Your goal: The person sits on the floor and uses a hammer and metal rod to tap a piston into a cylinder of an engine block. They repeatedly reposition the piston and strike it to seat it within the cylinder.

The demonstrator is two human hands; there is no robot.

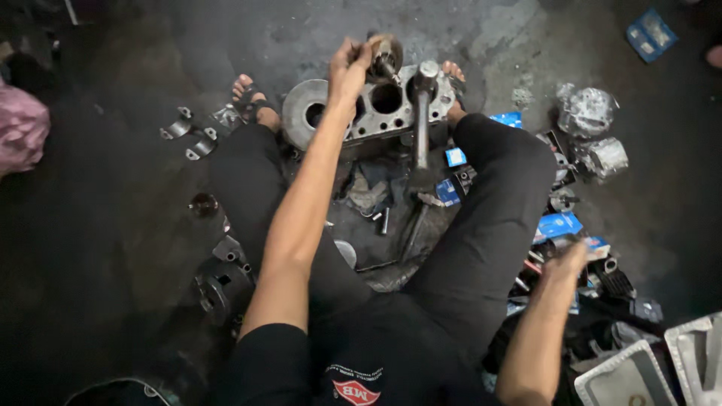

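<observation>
Our left hand [347, 69] gripping a round metal piston [387, 54] over the grey engine block [376, 109] between our feet, right hand [565, 261] spread low among blue boxes [558, 224], long steel rod [421, 124] standing upright right beside the piston, loose bearing caps [189, 134] on the grimy floor [113, 225].

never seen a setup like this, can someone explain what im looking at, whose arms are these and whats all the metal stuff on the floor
This is a single view from a camera worn on a person's head, looking down. The person sits on a dark floor, legs spread, in black clothes. Between their feet lies a metal engine block with round bores. The left hand is up at the block, its fingers closed on a small round metal part. The right hand reaches into a pile of parts and blue boxes at the right; whether it grips anything is unclear. A long metal tool stands at the block. Curved metal caps lie to the left.
</observation>
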